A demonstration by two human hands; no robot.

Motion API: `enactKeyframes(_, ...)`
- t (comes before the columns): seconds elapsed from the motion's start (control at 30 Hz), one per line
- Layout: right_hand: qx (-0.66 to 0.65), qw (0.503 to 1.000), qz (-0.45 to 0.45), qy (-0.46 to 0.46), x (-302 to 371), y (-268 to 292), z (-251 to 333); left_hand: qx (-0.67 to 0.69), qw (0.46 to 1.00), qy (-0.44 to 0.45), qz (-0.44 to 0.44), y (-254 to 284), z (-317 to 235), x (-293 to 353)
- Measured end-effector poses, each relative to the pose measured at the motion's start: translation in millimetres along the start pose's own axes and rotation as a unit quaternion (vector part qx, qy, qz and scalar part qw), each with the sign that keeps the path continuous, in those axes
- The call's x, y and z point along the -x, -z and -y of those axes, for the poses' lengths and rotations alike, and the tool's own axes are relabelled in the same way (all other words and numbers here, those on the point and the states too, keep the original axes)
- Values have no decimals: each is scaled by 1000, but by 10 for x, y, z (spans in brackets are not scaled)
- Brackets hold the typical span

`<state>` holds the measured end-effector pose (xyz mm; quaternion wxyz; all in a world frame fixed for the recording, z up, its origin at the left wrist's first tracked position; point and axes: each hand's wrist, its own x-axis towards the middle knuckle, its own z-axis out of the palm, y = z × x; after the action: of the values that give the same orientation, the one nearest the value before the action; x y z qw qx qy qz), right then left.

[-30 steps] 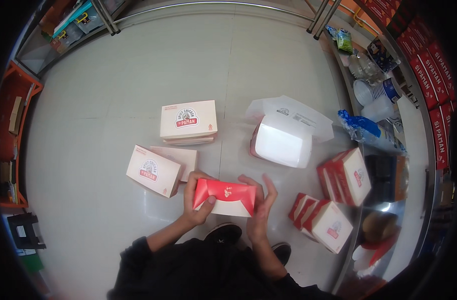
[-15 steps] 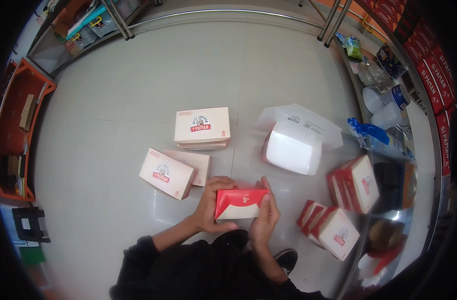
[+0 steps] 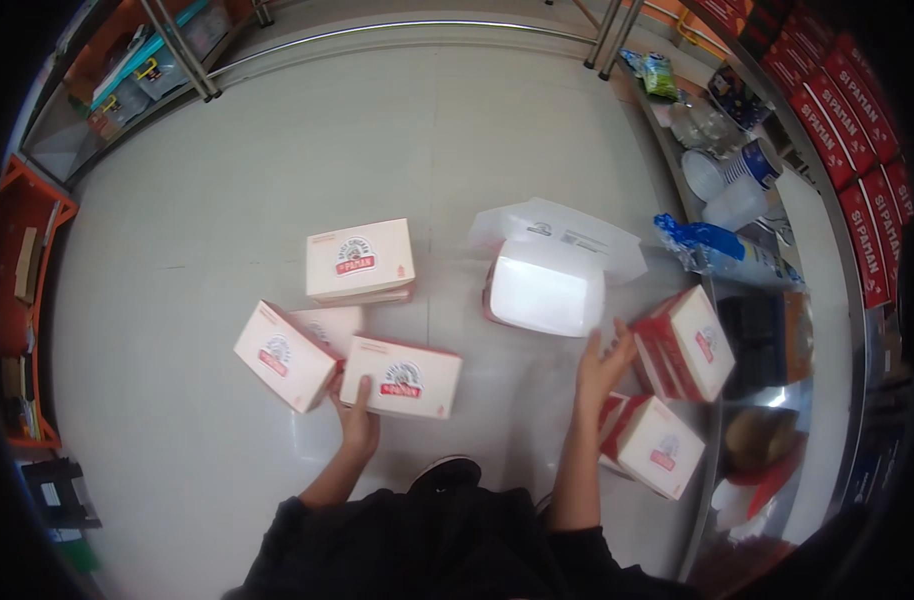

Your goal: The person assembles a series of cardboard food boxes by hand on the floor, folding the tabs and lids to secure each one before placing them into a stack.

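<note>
My left hand grips a closed cream food box by its left end, the thumb over the printed lid. That box is held just right of a cream box lying askew, which partly covers another box. Beyond them lies a stack of cream boxes. Off to the right, my right hand holds nothing, its fingers apart. It reaches between an open box with a white inside and raised flaps, and a red-sided stack of cream boxes. Nearer me sits a second red-sided stack.
At the right stands a metal shelf with a blue-and-clear plastic packet, paper cups and stacked red cartons. An orange cabinet stands at the left. Metal table legs rise at the back. My shoe shows below.
Both hands were around one red-and-cream box. Now the left has carried a box leftward with its printed lid up, while the right has let go and moved right, toward the stacks.
</note>
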<state>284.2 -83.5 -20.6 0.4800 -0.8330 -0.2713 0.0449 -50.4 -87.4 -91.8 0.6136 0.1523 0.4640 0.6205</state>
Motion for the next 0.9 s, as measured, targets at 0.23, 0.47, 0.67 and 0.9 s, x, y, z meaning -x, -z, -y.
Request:
enactKeyframes(0.23,90,996,9,20,-467,-323,-236,-41,993,-29,-104,-211,-273,-694)
enactKeyframes(0.47,131,988,-16,84,-432,-378,-122,-60,997,-6,-47,-77,-240,-760)
enactKeyframes(0.67,174,961,-72,202,-378,-347,-112,-476,800,24,-364,-469,-208,-555)
enactKeyframes(0.9,157,978,-42,133,-293,-271,89,-529,807,-245,90,-668,-151,-327)
